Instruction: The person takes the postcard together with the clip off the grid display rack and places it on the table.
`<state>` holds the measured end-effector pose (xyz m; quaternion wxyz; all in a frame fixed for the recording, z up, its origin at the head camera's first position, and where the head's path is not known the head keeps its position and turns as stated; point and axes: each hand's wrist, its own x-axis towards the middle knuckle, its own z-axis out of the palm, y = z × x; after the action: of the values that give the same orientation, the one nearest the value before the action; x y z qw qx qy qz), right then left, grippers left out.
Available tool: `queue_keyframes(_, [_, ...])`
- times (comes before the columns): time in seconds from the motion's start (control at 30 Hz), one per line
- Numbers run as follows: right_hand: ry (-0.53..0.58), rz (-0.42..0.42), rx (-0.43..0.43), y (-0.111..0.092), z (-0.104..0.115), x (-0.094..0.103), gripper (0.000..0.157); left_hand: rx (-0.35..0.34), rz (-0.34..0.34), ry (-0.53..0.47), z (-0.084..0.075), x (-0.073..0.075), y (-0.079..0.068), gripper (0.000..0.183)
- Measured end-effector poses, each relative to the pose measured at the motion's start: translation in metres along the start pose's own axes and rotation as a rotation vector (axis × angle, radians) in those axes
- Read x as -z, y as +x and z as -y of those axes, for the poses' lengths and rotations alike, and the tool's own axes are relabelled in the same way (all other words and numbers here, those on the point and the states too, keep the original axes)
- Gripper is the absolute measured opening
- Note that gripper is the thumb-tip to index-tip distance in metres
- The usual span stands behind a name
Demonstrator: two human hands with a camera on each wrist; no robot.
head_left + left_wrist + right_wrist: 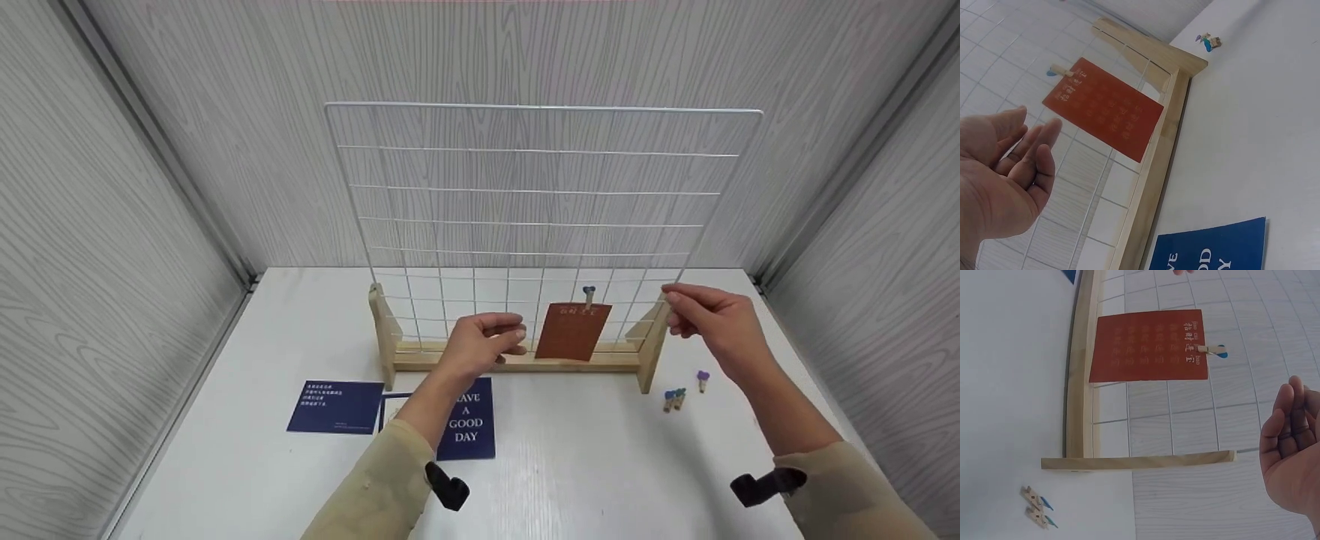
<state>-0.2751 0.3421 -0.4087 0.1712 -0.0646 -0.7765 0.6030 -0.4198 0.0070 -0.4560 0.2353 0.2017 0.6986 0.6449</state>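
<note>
A red card [573, 332] with pale lettering hangs on a white wire grid rack [544, 109]. One small wooden clothespin with a blue top [589, 295] pins its upper edge. My left hand [486, 341] hovers just left of the card, its fingers loosely bent and holding nothing. In the left wrist view the left hand's fingertips [1053, 128] are apart from the card. To the right, my right hand [709, 319] is raised near the top of the rack's right wooden foot [654, 341]. The right wrist view shows that right hand [1292, 444] with loosely bent fingers and nothing in them.
On the white table [570, 480], a dark blue card with white text [335, 407] lies at left. Nearer is a "GOOD DAY" card [466, 427], beside a white card partly behind my left arm. Several small clothespins [674, 399] lie right of the rack. Grey wood-grain walls surround the table.
</note>
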Motion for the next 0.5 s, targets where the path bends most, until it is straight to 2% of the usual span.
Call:
queue_keyframes(0.1, [-0.041, 0.014, 0.003, 0.006, 0.004, -0.008, 0.036, -0.013, 0.001, 0.008, -0.001, -0.005, 0.005, 0.032])
queue_keyframes(0.3, [-0.017, 0.048, 0.0, 0.018, 0.007, -0.024, 0.033, -0.019, 0.013, 0.013, -0.002, -0.012, 0.012, 0.035])
queue_keyframes(0.5, [-0.04, 0.07, -0.025, 0.025, 0.006, -0.037, 0.033, -0.008, 0.009, 0.004, -0.002, -0.018, 0.017, 0.034])
